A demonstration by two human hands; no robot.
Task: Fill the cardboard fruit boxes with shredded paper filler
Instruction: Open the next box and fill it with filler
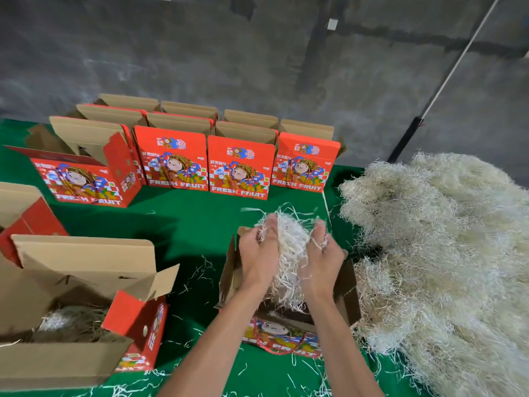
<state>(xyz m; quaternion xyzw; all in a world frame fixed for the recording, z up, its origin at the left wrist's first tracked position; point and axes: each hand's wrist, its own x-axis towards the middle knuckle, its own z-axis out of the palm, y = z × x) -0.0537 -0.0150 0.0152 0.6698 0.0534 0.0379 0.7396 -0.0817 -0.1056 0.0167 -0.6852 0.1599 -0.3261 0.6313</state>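
Both hands hold one clump of shredded paper between them, left hand and right hand, fingers curled into it. Right under them sits the open box, so the paper only has to go straight down. It looks thin, white and curly. Off to the right lies the big pile. Farther back, more red boxes stand in rows.
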